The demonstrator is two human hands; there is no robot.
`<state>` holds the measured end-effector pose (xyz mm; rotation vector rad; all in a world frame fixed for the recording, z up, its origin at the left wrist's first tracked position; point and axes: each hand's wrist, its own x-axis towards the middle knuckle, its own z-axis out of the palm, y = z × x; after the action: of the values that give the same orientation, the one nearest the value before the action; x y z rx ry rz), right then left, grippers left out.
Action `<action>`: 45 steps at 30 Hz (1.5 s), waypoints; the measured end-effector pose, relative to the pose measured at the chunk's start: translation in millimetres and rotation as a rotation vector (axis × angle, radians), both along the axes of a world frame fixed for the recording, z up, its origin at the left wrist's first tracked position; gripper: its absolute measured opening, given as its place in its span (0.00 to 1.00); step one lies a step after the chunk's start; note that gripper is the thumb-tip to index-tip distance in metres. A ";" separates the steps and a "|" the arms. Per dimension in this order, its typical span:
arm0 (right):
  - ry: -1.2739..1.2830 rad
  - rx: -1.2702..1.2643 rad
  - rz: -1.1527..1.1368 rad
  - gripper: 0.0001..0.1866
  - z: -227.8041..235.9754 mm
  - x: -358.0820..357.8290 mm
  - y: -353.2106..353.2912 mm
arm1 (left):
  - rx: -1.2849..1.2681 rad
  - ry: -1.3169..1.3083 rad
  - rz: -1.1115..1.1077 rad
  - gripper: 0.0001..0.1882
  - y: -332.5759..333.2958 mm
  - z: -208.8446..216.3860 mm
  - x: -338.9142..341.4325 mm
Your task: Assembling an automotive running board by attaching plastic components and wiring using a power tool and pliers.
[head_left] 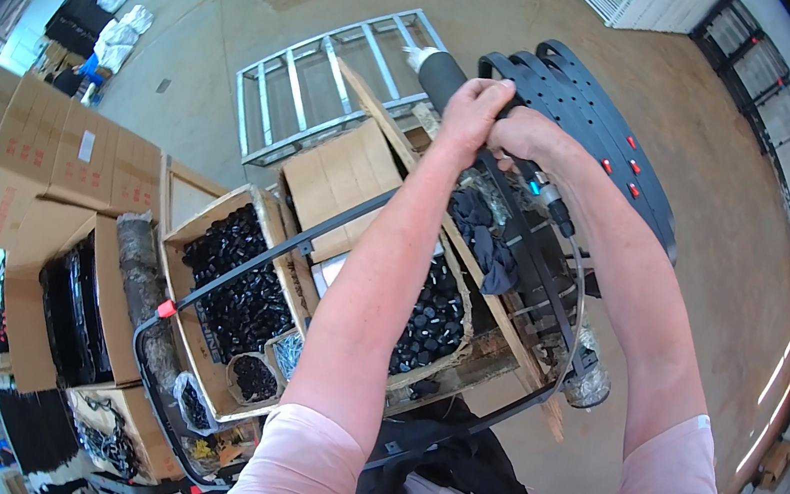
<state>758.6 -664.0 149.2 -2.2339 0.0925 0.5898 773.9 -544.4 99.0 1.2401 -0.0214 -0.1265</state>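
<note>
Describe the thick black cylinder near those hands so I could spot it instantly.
Find the ladder-like silver metal frame near the top. Just right of it, beside the left hand, is the thick black cylinder. Its whitish tip sets it apart from the broad, perforated black panel farther right.

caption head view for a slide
Left hand and right hand together beside a thick black cylinder, beyond a rectangular tan box of black pieces.
</note>
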 end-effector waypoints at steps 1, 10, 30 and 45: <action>0.025 0.008 0.004 0.05 -1.3 1.6 -2.6 | 0.025 -0.001 0.022 0.24 -1.8 0.8 1.2; -0.050 -0.148 0.071 0.08 31.9 -0.7 -7.0 | 0.094 -0.141 0.431 0.28 49.1 -2.5 -80.7; -0.685 -0.050 0.971 0.42 -122.7 -426.4 479.9 | 0.603 0.504 0.762 0.31 518.5 -121.4 -504.3; -0.464 -0.159 0.950 0.33 -144.4 -434.6 547.5 | 1.003 0.528 0.690 0.36 573.1 -131.7 -506.5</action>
<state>324.0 -116.5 4.8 -2.4261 -1.2425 0.5227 267.4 28.8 -32.7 2.0941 1.0275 0.1685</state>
